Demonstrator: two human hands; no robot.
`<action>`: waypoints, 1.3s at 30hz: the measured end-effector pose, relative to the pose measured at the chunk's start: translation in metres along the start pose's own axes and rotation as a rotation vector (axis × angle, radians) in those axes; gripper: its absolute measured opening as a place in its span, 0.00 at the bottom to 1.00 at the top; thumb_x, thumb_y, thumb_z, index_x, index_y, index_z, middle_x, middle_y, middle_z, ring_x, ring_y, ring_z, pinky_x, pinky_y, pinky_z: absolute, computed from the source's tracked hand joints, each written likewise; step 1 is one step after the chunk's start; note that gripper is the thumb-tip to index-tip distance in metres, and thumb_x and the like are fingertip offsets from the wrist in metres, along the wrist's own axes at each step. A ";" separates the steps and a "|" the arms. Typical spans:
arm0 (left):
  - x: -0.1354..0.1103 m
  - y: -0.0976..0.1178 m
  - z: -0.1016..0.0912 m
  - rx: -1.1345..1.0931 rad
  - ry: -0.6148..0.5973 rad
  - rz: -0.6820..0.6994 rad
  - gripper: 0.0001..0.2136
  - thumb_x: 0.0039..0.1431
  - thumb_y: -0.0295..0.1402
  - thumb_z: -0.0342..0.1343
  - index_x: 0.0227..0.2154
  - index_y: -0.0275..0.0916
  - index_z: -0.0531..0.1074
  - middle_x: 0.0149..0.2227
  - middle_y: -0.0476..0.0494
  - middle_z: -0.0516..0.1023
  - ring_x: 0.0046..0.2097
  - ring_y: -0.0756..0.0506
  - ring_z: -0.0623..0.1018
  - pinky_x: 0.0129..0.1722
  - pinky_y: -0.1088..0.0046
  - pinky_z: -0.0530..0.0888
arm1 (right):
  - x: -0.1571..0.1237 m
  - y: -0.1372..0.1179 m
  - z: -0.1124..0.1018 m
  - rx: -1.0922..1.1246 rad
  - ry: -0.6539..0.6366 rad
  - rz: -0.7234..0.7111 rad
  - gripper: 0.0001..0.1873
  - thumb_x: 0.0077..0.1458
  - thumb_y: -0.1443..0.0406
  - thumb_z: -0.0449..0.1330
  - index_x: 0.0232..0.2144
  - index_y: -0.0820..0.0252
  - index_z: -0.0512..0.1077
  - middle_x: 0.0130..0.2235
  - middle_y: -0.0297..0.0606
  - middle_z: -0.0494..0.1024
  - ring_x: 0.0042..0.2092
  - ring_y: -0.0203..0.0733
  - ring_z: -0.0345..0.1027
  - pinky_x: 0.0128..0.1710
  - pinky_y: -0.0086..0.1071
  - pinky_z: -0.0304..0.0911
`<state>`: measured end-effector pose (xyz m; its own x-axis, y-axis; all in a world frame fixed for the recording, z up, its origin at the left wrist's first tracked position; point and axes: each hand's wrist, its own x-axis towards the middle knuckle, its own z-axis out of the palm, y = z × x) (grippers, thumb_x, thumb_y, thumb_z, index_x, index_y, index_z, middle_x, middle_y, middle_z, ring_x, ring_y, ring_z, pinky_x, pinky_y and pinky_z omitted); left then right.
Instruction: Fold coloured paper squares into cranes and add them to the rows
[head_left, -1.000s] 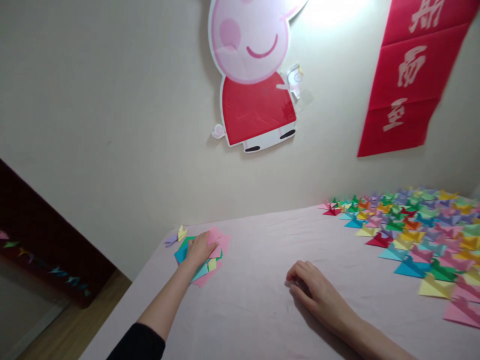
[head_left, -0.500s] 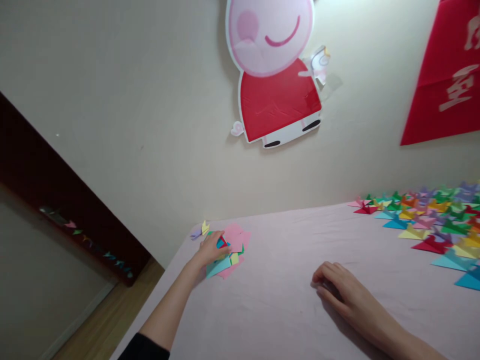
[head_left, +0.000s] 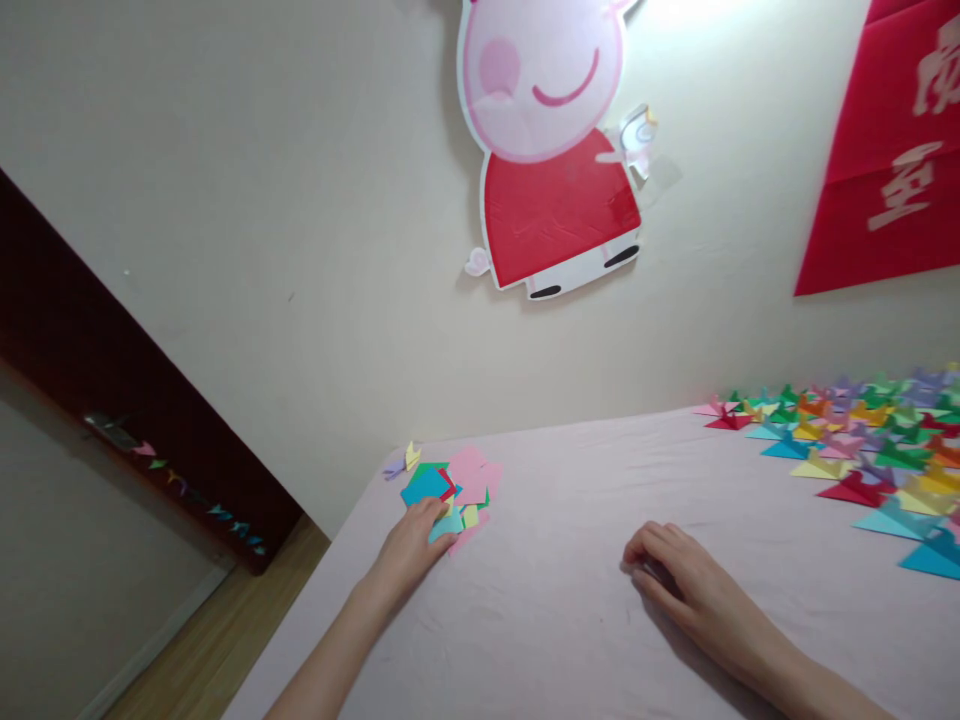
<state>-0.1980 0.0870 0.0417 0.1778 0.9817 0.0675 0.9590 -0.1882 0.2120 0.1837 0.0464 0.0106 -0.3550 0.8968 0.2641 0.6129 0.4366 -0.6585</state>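
My left hand (head_left: 414,538) reaches into a loose pile of coloured paper at the far left of the cloth-covered table. Its thumb and fingers close around a light blue paper sheet (head_left: 450,522); the fingertips are partly hidden. Just beyond the hand lie a darker blue sheet (head_left: 424,488) and a bit of red paper (head_left: 448,484). Pink sheets (head_left: 471,474) are spread to their right. My right hand (head_left: 667,570) rests on the cloth, loosely closed with curled fingers, and nothing shows in it.
Rows of folded paper birds (head_left: 859,488) in many colours cover the table's right side. Small yellow and purple folded papers (head_left: 403,461) sit at the far left corner. Behind the table (head_left: 547,620) rises a wall with a pig cutout (head_left: 562,210) and a red banner (head_left: 862,190).
My left hand has drawn back toward me, uncovering the darker blue sheet, and now lies on the light blue sheet. My right hand stays in place.
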 end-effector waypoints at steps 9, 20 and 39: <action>0.003 -0.006 0.006 -0.017 0.072 0.027 0.13 0.62 0.32 0.47 0.44 0.41 0.74 0.52 0.41 0.75 0.53 0.43 0.74 0.55 0.66 0.68 | 0.002 -0.004 -0.002 0.006 -0.013 0.004 0.06 0.57 0.69 0.51 0.32 0.55 0.67 0.36 0.39 0.74 0.40 0.47 0.65 0.42 0.42 0.61; 0.005 -0.012 0.011 0.009 0.149 -0.006 0.06 0.58 0.32 0.49 0.33 0.45 0.72 0.41 0.46 0.79 0.44 0.42 0.78 0.43 0.67 0.74 | 0.002 -0.009 -0.005 -0.008 0.007 0.014 0.07 0.56 0.72 0.51 0.31 0.57 0.67 0.36 0.39 0.74 0.41 0.46 0.65 0.42 0.40 0.61; 0.007 -0.003 0.012 0.070 0.118 0.094 0.12 0.62 0.37 0.55 0.47 0.44 0.72 0.53 0.43 0.76 0.54 0.41 0.73 0.53 0.65 0.69 | 0.002 0.001 0.001 0.006 0.008 -0.029 0.07 0.59 0.67 0.51 0.31 0.55 0.69 0.35 0.39 0.75 0.38 0.47 0.65 0.41 0.42 0.62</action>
<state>-0.1976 0.0944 0.0301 0.2440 0.9493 0.1983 0.9532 -0.2724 0.1309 0.1834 0.0486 0.0095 -0.3672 0.8843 0.2885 0.5983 0.4620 -0.6547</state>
